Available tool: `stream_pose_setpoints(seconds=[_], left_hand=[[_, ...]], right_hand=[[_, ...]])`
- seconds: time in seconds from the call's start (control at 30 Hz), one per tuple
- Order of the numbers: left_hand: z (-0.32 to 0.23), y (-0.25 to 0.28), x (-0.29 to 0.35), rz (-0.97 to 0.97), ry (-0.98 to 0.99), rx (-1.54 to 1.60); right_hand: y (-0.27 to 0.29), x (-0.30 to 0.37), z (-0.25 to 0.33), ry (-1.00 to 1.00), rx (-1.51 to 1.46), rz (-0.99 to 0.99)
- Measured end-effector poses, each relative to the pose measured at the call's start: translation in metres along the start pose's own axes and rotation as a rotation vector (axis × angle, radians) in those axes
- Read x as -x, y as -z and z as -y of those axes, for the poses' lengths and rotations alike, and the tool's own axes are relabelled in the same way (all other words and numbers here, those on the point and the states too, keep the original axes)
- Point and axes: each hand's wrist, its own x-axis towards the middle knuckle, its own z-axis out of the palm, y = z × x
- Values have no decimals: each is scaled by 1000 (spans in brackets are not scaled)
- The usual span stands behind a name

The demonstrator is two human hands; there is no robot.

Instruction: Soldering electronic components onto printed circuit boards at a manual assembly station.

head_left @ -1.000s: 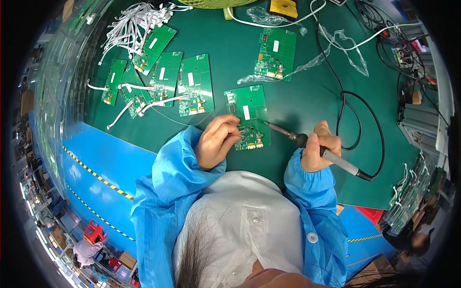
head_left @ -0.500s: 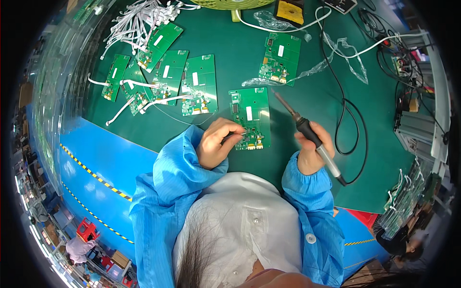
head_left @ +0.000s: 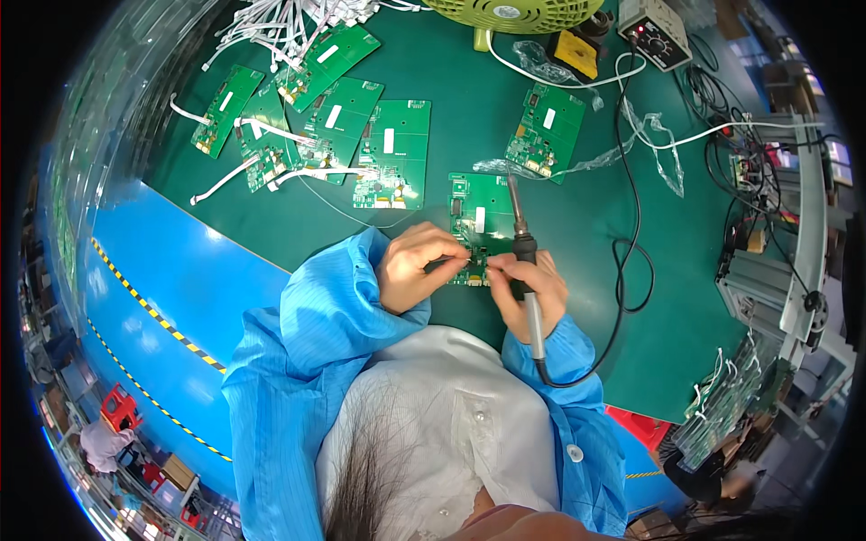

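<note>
A green circuit board [head_left: 494, 197] lies in front of me. My left hand [head_left: 413, 270] is closed in a pinch at its lower left part; whatever sits between the fingertips is too small to make out. A soldering iron [head_left: 534, 326] rests in my right hand [head_left: 547, 290], its grey handle end toward me and its tip pointing away over the board's right side. My right thumb and forefinger come together at the board's lower right, close to the left fingertips. The fingers hide part of the board's components.
Several circuit boards [head_left: 406, 144] with white cables lie at left, one more board [head_left: 561, 113] at far right. Beyond are a bundle of white cables [head_left: 289, 32], a green fan [head_left: 514, 13], a yellow sponge [head_left: 575, 56] and a control box [head_left: 657, 34]. The iron's black cord [head_left: 622, 298] loops at right.
My right hand has moved left to the board, and the iron has swung more upright. My left hand stays pinched at the board. The whole view has shifted a little.
</note>
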Motion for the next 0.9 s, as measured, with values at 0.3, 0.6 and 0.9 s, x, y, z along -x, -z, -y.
stream_pose_setpoints(seconds=[0.3,0.6,0.9], left_hand=[[2,-5,2,-83,56,46],[2,-7,2,-128,-3,65],[2,-7,2,-124,-3,52]], right_hand=[[-15,-1,4,30,168,98],[-24,0,4,-25,186,47],[-24,-1,5,26,283,87]])
